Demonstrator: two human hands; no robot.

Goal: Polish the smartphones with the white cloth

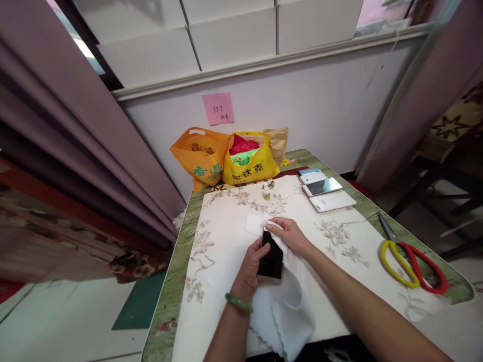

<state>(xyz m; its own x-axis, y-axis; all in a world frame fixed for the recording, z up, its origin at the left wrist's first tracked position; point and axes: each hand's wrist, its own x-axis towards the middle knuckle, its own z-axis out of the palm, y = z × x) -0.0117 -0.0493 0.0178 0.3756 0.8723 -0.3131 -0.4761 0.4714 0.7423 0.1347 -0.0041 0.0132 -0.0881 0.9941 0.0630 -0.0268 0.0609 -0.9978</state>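
Observation:
A dark-screened smartphone (272,259) is held in my left hand (251,264), the thumb lying across its screen edge. My right hand (289,234) pinches a white cloth (281,311) at the phone's upper end. From there the cloth drapes down along the phone's right side, and its scalloped lower part hangs toward the table's near edge. A white corner of cloth or paper (255,223) sticks out past my right fingertips. Beyond the hands stands a small bottle (266,192) with a white cap.
Several phones (332,201) lie at the back right. Scissors (409,261) with yellow and red handles rest at the right edge. An orange bag (204,156) and a yellow bag (251,168) stand at the back, against the wall, below a pink note (219,108).

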